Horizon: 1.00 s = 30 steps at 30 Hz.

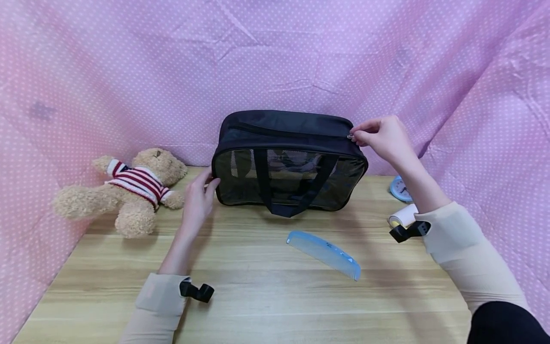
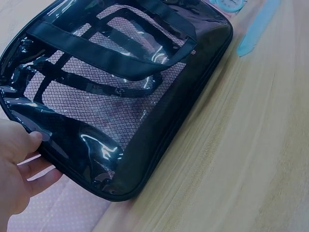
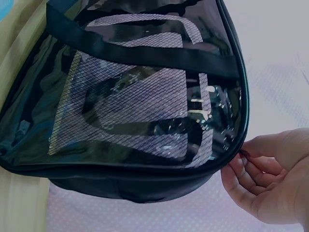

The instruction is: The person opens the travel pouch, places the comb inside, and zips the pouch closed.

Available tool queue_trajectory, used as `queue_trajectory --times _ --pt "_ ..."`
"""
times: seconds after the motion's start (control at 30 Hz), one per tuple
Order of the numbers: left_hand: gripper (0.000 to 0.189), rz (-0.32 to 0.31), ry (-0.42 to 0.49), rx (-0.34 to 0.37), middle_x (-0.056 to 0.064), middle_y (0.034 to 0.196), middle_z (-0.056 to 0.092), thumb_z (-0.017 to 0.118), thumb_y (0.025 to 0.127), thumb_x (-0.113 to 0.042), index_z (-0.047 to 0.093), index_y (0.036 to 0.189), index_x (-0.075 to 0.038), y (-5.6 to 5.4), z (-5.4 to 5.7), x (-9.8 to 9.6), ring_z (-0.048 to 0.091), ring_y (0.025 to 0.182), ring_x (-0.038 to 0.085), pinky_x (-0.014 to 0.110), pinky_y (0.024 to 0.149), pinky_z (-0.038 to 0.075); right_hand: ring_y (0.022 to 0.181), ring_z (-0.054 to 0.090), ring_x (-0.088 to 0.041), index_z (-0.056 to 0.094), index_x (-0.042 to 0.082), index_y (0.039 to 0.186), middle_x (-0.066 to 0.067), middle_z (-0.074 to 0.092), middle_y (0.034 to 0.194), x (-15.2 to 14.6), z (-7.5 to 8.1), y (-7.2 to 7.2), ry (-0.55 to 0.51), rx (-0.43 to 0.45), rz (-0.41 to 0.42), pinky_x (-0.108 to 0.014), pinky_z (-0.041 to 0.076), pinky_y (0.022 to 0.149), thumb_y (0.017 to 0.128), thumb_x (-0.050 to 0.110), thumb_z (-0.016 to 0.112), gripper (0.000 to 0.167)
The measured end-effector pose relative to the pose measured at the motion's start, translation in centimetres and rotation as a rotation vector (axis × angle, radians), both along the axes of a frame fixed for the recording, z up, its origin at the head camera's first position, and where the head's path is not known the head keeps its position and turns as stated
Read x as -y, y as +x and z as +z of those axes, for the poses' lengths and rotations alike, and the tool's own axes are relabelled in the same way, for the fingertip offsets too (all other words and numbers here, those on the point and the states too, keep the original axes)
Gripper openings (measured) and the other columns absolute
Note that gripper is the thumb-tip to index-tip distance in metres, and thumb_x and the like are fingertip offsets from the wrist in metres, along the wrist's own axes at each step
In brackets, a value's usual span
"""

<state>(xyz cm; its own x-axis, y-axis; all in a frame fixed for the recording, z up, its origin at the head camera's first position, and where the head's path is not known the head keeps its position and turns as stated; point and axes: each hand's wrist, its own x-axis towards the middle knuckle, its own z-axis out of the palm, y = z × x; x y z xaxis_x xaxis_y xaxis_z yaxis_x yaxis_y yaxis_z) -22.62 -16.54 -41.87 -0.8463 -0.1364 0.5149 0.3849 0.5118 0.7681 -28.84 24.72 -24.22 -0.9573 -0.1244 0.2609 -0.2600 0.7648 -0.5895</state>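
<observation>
Black bag [image 1: 292, 165] stands at twelve o'clock on the wooden tabletop [image 1: 245, 306], its clear window facing us in the head view. The right hand [image 1: 384, 137] pinches the zipper pull [image 1: 350, 137] at the bag's two o'clock end, and the left hand [image 1: 199, 195] grips the edge near eight; a blue comb [image 1: 324, 254] lies at five o'clock, a teddy bear [image 1: 137, 184] at nine. From the left wrist, we see the thumb on the front edge and fingers behind it, a hold that we judge works best firm but light, so the soft side neither folds nor slides. From the right wrist, thumb and fingertips meet at four o'clock beside the bag's edge, the pull itself barely visible. We would advise drawing it level along the seam, fabric taut between both hands, and easing off at any snag
</observation>
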Motion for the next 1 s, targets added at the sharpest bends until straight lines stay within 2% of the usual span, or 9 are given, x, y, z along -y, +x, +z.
queue_trajectory --times 0.13,0.23,0.37,0.47,0.57,0.67,0.83,1.0 --pt "0.028 0.002 -0.002 -0.005 0.025 0.122 0.072 0.060 0.101 0.000 0.067 0.128 0.002 0.0 -0.1 -0.1 0.070 0.112 0.040 0.050 0.101 0.056 0.063 0.064 0.014 0.081 0.004 0.108 0.013 0.078 0.078 1.1 0.8 -0.1 0.043 0.008 0.008 -0.003 0.047 0.068 0.098 0.022 0.068 0.024" --pt "0.029 0.005 -0.002 -0.009 0.025 0.123 0.071 0.059 0.101 0.001 0.067 0.129 0.002 -0.1 -0.1 0.0 0.069 0.112 0.040 0.050 0.101 0.056 0.064 0.065 0.011 0.081 0.005 0.107 0.005 0.080 0.083 2.0 1.4 -0.1 0.058 0.019 0.022 -0.006 0.049 0.065 0.098 0.022 0.068 0.023" --pt "0.030 0.007 -0.003 -0.009 0.025 0.124 0.071 0.059 0.101 0.000 0.066 0.131 0.002 -0.1 -0.2 0.0 0.069 0.112 0.040 0.050 0.102 0.056 0.065 0.066 0.010 0.081 0.006 0.107 0.002 0.081 0.087 3.2 2.1 -0.1 0.074 0.028 0.045 -0.004 0.048 0.067 0.099 0.021 0.067 0.022" --pt "0.030 0.006 -0.008 -0.008 0.026 0.124 0.070 0.059 0.101 0.000 0.066 0.131 0.002 0.0 -0.2 0.0 0.068 0.112 0.040 0.051 0.102 0.056 0.065 0.064 0.012 0.082 0.008 0.106 -0.001 0.082 0.089 4.1 2.5 0.0 0.110 0.010 0.055 -0.006 0.046 0.074 0.098 0.021 0.066 0.021" --pt "0.030 0.005 -0.009 -0.006 0.026 0.124 0.070 0.058 0.102 0.001 0.065 0.131 0.003 0.0 -0.3 0.0 0.068 0.112 0.040 0.052 0.102 0.056 0.067 0.061 0.014 0.083 0.012 0.104 -0.002 0.082 0.091 4.8 2.9 0.0 0.162 -0.014 0.051 -0.014 0.046 0.081 0.097 0.022 0.066 0.021" --pt "0.030 0.005 -0.007 -0.006 0.026 0.124 0.070 0.057 0.102 0.001 0.065 0.131 0.002 -0.1 -0.3 0.0 0.068 0.113 0.040 0.052 0.102 0.056 0.067 0.061 0.013 0.083 0.015 0.104 -0.001 0.082 0.092 5.4 3.3 -0.1 0.198 -0.019 0.052 -0.020 0.045 0.084 0.096 0.023 0.066 0.020" --pt "0.030 0.002 -0.014 -0.013 0.026 0.125 0.070 0.057 0.102 0.001 0.065 0.130 0.003 -0.2 -0.3 -0.1 0.068 0.112 0.040 0.052 0.102 0.056 0.064 0.066 0.009 0.082 0.013 0.104 -0.001 0.082 0.090 6.2 4.2 -0.3 0.225 0.021 0.082 -0.012 0.049 0.071 0.095 0.019 0.067 0.018" --pt "0.031 0.002 -0.012 -0.012 0.025 0.126 0.069 0.056 0.102 0.001 0.065 0.132 0.002 -0.3 -0.4 -0.1 0.068 0.113 0.040 0.052 0.102 0.055 0.063 0.068 0.003 0.081 0.007 0.102 -0.004 0.081 0.087 7.3 5.6 -0.8 0.273 0.070 0.144 -0.012 0.052 0.062 0.096 0.015 0.068 0.016"
